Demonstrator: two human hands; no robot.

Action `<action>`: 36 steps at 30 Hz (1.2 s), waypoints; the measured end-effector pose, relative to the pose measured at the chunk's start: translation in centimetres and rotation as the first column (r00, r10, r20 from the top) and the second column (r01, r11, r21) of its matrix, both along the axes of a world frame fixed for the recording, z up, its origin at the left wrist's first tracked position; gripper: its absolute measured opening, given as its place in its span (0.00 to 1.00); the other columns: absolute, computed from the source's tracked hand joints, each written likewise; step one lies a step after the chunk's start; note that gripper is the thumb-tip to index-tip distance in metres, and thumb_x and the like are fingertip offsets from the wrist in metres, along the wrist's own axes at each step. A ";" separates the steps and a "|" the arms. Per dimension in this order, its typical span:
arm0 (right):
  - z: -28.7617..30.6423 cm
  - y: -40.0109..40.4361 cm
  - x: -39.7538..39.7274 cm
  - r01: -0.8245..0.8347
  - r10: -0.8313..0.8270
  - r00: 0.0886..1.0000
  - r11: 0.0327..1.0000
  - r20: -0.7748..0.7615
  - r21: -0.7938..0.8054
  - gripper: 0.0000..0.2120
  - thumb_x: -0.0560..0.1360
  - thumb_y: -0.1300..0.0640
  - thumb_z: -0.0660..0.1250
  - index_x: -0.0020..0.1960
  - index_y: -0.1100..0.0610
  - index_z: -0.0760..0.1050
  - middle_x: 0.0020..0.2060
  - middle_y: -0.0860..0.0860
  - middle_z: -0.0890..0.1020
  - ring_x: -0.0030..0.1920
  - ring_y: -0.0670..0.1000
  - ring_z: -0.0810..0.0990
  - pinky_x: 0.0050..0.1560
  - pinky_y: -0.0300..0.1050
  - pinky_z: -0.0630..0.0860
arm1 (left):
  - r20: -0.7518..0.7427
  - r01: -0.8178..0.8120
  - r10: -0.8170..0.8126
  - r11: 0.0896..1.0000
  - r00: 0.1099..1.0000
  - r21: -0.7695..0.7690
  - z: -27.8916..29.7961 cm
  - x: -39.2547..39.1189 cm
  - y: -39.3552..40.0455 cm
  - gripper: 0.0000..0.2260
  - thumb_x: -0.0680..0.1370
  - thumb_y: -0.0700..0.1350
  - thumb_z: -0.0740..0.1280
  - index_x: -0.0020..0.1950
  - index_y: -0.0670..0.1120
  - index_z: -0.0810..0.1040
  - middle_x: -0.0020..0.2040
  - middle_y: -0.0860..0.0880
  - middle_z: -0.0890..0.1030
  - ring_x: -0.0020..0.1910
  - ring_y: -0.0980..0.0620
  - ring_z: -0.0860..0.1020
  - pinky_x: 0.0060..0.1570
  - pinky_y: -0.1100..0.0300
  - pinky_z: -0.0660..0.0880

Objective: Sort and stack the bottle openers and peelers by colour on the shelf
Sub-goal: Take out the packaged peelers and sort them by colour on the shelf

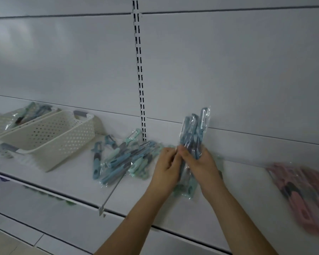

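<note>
Dim white metal back panel (pixel 228 61) with slotted upright (pixel 138 70), pale tiled floor (pixel 7 242) below

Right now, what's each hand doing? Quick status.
Left hand: closed, steadying the bundle of blue packaged peelers at its lower edge.
Right hand: closed around the same bundle, held upright above the shelf.

To my left stood a cream perforated plastic basket with grey handles (pixel 50 137), a second cream perforated basket (pixel 6 122) just behind it, and a slotted white metal upright (pixel 139 74) ran up the back panel.
</note>
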State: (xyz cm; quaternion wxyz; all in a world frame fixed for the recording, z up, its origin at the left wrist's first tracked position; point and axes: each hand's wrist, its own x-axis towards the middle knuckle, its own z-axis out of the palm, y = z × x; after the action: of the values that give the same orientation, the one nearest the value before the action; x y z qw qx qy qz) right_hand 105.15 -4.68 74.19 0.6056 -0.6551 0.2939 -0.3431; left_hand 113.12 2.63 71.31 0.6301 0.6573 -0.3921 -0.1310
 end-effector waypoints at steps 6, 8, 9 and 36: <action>-1.8 -0.1 2.4 -0.008 -0.020 0.990 0.980 0.140 0.198 0.12 0.70 0.59 0.76 0.52 0.57 0.80 0.44 0.52 0.86 0.45 0.51 0.85 0.45 0.42 0.81 | -0.092 0.147 -0.143 0.988 0.985 0.043 -0.5 1.8 2.5 0.15 0.80 0.39 0.59 0.62 0.49 0.78 0.52 0.44 0.76 0.56 0.49 0.76 0.61 0.60 0.72; -1.9 -0.3 2.5 0.068 -0.096 0.984 0.980 0.148 0.185 0.11 0.71 0.57 0.76 0.51 0.54 0.80 0.43 0.50 0.86 0.44 0.49 0.85 0.44 0.43 0.80 | -0.035 0.064 -0.064 0.998 0.997 -0.014 -0.3 2.7 4.0 0.19 0.79 0.35 0.60 0.68 0.49 0.75 0.51 0.48 0.80 0.55 0.51 0.79 0.60 0.60 0.74; -1.8 -0.5 2.5 0.108 -0.131 0.978 0.984 0.162 0.144 0.11 0.71 0.56 0.76 0.51 0.54 0.80 0.43 0.50 0.86 0.45 0.49 0.85 0.46 0.43 0.81 | 0.029 -0.029 0.030 0.999 0.999 -0.040 -0.1 3.3 4.9 0.20 0.78 0.33 0.62 0.67 0.48 0.76 0.50 0.51 0.81 0.53 0.53 0.79 0.58 0.62 0.75; -1.3 1.7 3.0 -0.064 0.042 0.984 0.991 0.174 0.117 0.08 0.75 0.65 0.70 0.50 0.56 0.75 0.39 0.52 0.85 0.37 0.48 0.85 0.42 0.45 0.81 | 0.053 -0.382 0.380 0.900 0.924 0.211 1.9 10.6 9.3 0.12 0.82 0.52 0.63 0.49 0.45 0.77 0.38 0.48 0.84 0.35 0.56 0.82 0.39 0.52 0.78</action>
State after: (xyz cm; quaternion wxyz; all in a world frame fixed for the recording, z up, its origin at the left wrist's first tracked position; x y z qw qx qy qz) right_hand 108.16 -2.96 72.91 0.6765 -0.5925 0.2438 -0.3631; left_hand 123.70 11.92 73.23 0.5658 0.7867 -0.2429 -0.0439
